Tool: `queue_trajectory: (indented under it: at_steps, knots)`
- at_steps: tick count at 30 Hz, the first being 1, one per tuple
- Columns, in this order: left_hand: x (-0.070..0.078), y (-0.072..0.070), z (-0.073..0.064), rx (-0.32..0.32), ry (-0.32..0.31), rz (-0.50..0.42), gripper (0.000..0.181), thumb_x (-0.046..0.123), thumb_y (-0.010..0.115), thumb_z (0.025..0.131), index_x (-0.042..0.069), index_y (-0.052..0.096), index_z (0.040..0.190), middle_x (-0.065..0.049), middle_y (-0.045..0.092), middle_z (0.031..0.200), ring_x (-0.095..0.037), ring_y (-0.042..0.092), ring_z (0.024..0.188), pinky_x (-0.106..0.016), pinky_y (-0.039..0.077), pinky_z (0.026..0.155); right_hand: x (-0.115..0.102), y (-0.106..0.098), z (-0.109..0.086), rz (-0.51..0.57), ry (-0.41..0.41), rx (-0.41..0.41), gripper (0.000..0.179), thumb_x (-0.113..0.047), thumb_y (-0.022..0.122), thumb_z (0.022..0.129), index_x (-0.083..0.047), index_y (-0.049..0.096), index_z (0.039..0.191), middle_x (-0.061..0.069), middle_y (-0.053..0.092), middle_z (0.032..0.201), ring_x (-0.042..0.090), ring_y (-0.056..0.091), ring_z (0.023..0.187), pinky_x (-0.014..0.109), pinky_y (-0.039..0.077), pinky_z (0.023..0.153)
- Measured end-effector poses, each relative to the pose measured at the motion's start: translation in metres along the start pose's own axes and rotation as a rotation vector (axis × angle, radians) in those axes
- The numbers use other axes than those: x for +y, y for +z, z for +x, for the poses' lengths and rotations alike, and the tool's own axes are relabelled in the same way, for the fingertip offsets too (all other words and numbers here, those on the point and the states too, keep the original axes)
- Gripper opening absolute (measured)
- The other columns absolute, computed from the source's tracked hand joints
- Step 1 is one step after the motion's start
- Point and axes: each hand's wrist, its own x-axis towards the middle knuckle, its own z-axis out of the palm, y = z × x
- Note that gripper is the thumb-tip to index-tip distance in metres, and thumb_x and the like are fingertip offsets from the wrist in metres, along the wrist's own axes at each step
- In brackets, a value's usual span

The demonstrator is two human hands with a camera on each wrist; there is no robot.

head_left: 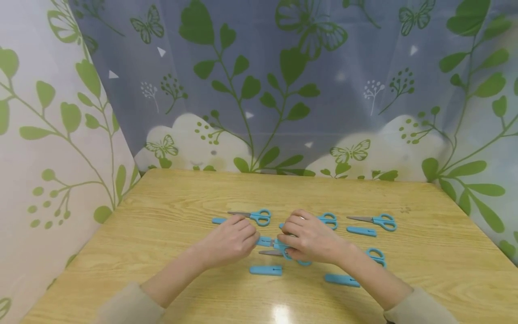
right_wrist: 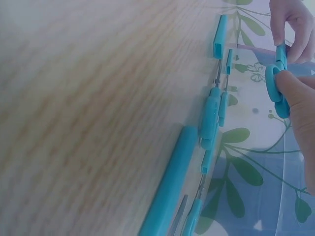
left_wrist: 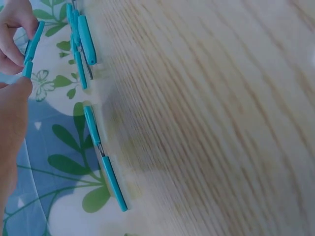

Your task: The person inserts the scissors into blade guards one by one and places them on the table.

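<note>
Wooden table (head_left: 190, 288), scissors (right_wrist: 270, 85) and cap (head_left: 265, 241) pinched in fingers (head_left: 292, 240)

Materials at my desk (head_left: 194, 193): plastic, metal, wood grain, cloth.
Scissors (head_left: 377, 220): smooth plastic handles (head_left: 256, 216), smooth metal blades (head_left: 362, 219). Sheaths (head_left: 265, 270): smooth plastic, low sheen. Desk: smooth-looking wood grain, glossy where light glares nearest me. Backdrop (head_left: 356, 67): printed, cloth by its look, faintly creased. My sleeves (head_left: 133, 306): matt cloth.

Wood-grain table (head_left: 182, 193); blue leaf-print backdrop (head_left: 265, 96) behind; pale leaf-print panel (head_left: 52, 148) at left.
</note>
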Motion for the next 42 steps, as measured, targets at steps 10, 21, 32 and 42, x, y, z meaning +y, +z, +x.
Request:
queue_trajectory:
  at_steps: [10,21,32,42]
  knots:
    - [0.001,-0.001,0.002,0.011,0.001,0.004,0.024,0.009,0.041,0.088,0.009,0.065,0.087,0.001,0.062,0.083,-0.013,0.057,0.075,-0.027,0.047,0.08,0.0,-0.002,0.001,-0.004,-0.005,-0.022,0.019,-0.021,0.069,0.069,-0.014,0.068,0.086,-0.004,0.059,0.082,0.015,0.058,0.08,0.032,0.046,0.081]
    - [0.002,0.0,0.004,0.01,0.005,-0.007,0.018,0.009,0.048,0.086,0.009,0.066,0.086,0.001,0.063,0.083,-0.013,0.058,0.077,-0.027,0.047,0.08,0.0,-0.003,0.004,-0.023,-0.013,-0.043,0.02,-0.023,0.067,0.069,-0.014,0.069,0.087,-0.005,0.061,0.083,0.015,0.058,0.082,0.031,0.045,0.082]
    - [0.0,0.001,0.0,0.01,-0.006,0.021,0.022,0.01,0.044,0.086,0.01,0.066,0.084,0.001,0.063,0.082,-0.013,0.059,0.076,-0.027,0.048,0.079,-0.002,-0.001,0.009,0.0,0.028,-0.063,0.02,-0.023,0.07,0.069,-0.015,0.069,0.088,-0.005,0.061,0.084,0.015,0.058,0.083,0.032,0.045,0.083]
    - [-0.006,-0.003,-0.009,-0.071,-0.109,-0.03,0.011,0.02,0.066,0.076,0.012,0.067,0.084,0.003,0.063,0.08,-0.013,0.058,0.074,-0.031,0.048,0.078,-0.001,0.012,0.02,0.032,0.07,-0.035,0.018,-0.02,0.071,0.072,-0.014,0.069,0.089,-0.004,0.062,0.085,0.014,0.058,0.083,0.031,0.046,0.081]
